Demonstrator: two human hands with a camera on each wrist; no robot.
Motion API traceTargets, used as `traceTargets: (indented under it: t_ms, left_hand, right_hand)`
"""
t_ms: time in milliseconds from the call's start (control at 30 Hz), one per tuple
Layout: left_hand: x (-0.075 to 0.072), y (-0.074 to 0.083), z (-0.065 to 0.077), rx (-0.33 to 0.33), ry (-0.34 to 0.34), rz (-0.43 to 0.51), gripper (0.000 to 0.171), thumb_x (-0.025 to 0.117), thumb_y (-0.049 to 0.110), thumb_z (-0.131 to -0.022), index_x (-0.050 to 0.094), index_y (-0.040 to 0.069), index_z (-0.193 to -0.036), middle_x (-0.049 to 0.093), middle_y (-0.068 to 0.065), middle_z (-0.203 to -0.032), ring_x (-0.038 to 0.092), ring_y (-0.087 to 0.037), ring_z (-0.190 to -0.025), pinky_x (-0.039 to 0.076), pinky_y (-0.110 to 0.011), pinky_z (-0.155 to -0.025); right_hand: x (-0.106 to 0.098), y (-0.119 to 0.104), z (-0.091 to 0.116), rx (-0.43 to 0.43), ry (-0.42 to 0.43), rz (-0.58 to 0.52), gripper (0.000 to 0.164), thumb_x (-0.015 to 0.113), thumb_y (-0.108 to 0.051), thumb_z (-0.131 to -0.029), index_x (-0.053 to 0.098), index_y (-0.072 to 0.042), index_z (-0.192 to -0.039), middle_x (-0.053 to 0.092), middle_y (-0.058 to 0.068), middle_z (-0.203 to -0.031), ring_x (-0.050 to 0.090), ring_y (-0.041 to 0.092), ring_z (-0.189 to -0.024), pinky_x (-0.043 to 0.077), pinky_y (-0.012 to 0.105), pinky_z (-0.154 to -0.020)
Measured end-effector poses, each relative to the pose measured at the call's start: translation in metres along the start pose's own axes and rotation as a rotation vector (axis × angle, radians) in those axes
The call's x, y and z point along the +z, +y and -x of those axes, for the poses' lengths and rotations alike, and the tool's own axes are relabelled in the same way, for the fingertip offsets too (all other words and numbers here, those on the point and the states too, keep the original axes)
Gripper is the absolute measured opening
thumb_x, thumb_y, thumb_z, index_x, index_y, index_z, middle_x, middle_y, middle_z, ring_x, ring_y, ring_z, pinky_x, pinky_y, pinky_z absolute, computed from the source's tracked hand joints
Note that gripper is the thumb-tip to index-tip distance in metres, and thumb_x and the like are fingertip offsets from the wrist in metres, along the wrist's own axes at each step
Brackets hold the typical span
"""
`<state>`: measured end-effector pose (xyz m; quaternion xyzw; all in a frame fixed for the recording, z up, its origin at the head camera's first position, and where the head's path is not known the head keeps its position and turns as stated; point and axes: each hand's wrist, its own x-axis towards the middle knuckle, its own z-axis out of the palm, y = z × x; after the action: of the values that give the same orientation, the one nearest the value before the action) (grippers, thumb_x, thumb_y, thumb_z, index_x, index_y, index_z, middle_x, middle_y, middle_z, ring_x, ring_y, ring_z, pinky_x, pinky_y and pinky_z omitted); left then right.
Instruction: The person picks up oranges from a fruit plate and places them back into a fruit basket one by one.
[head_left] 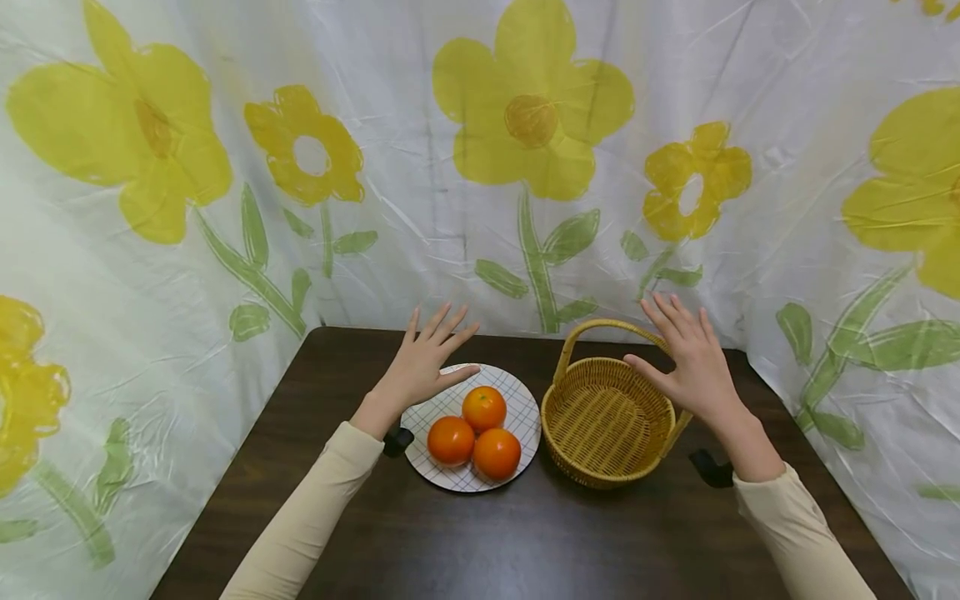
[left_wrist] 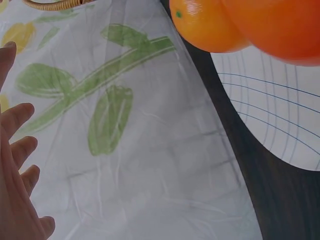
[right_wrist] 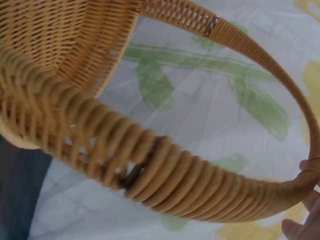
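Note:
Three oranges sit together on a round white plate with a blue grid pattern. My left hand is spread above the plate's left edge, fingers straight and holding nothing. To the plate's right stands a wicker basket with a tall arched handle; nothing lies inside. Over the basket's right side, near the handle, my right hand is raised with its fingers extended. In the right wrist view its fingertips show beside the handle; whether they touch it I cannot tell.
Plate and basket stand on a dark wooden table. Behind and beside the table hangs a white curtain printed with yellow flowers. A black strap shows at the right wrist, with another dark strap at the left.

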<state>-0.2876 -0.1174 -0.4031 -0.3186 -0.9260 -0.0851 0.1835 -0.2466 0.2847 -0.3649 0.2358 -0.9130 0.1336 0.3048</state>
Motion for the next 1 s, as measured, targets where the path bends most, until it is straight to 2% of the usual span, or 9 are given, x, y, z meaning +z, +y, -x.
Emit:
traceTargets:
  t_ms: [233,467,567,800,1000]
  left_hand:
    - [0.004,-0.004,0.008,-0.021,-0.018,0.022,0.069,0.042,0.062,-0.089,0.024,0.03,-0.147,0.015,0.0,-0.155,0.003,-0.023,-0.144,-0.006,-0.055,-0.111]
    - [0.011,-0.008,0.02,-0.043,-0.01,0.066,0.068,0.043,0.061,-0.089,0.03,0.026,-0.146,0.018,-0.001,-0.155,0.008,-0.025,-0.143,-0.003,-0.056,-0.111]
    - [0.015,-0.009,0.025,-0.059,-0.006,0.078,0.068,0.044,0.06,-0.089,0.032,0.025,-0.145,0.019,0.0,-0.154,0.008,-0.023,-0.143,-0.002,-0.057,-0.111]
    - [0.023,-0.011,0.037,-0.105,-0.026,0.093,0.068,0.046,0.06,-0.088,0.033,0.025,-0.145,0.015,0.002,-0.155,0.006,-0.02,-0.143,-0.002,-0.058,-0.111]
    - [0.03,-0.012,0.044,-0.123,-0.027,0.105,0.068,0.047,0.061,-0.087,0.036,0.025,-0.144,0.02,0.0,-0.154,0.009,-0.022,-0.143,-0.001,-0.057,-0.111]
  right_hand:
    - [0.002,0.006,0.009,0.013,0.032,-0.029,0.08,0.068,-0.046,-0.079,0.031,-0.021,-0.146,0.031,0.009,-0.149,0.025,0.032,-0.138,0.008,0.054,-0.112]
    - [0.006,0.012,0.019,0.054,0.067,-0.075,0.08,0.07,-0.044,-0.078,0.034,-0.018,-0.145,0.036,0.014,-0.146,0.026,0.03,-0.138,0.008,0.05,-0.114]
    - [0.007,0.014,0.024,0.08,0.068,-0.092,0.08,0.07,-0.043,-0.079,0.033,-0.017,-0.145,0.035,0.013,-0.147,0.025,0.03,-0.138,0.009,0.051,-0.113]
    - [0.008,0.019,0.033,0.133,0.081,-0.129,0.081,0.072,-0.038,-0.078,0.031,-0.02,-0.146,0.035,0.012,-0.147,0.027,0.032,-0.137,0.011,0.054,-0.112]
    - [0.011,0.021,0.041,0.149,0.083,-0.154,0.082,0.073,-0.035,-0.077,0.031,-0.021,-0.146,0.036,0.014,-0.146,0.028,0.034,-0.136,0.013,0.055,-0.111]
